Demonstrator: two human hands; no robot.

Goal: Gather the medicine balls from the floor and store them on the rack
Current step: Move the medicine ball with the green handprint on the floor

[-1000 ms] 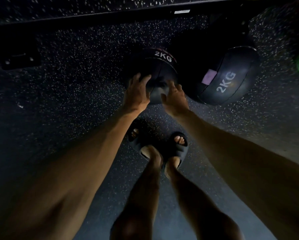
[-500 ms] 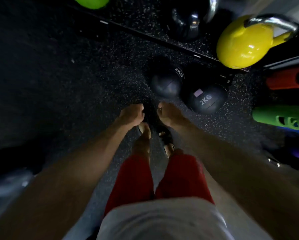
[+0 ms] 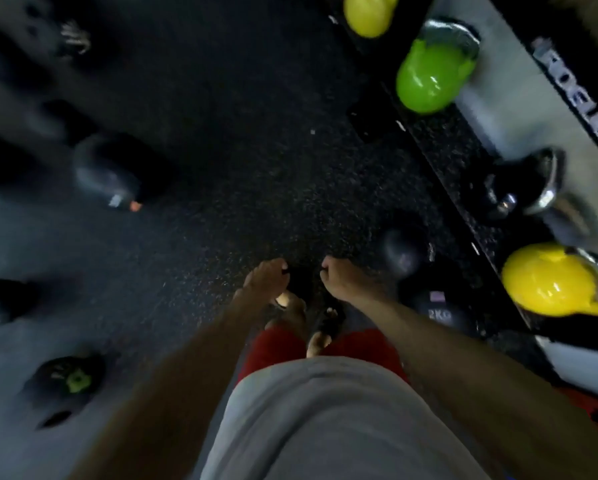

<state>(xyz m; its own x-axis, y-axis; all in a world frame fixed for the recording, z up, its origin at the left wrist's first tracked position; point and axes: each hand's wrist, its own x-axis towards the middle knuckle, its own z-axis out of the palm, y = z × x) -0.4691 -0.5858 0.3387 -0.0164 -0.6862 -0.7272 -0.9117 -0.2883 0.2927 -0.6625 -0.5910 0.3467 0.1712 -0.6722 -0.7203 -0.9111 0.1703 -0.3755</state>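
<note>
Our left hand (image 3: pixel 266 280) and right hand (image 3: pixel 342 280) are both curled; we cannot tell if they hold something. Two dark medicine balls (image 3: pixel 404 256) lie on the floor (image 3: pixel 238 168) at three o'clock of them, not yet stored.

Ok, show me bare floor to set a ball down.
Bare: the speckled floor ahead, between the dark weight at left and the green kettlebell at right. Crowded: right of your feet, where two dark medicine balls lie near the yellow kettlebell.
</note>
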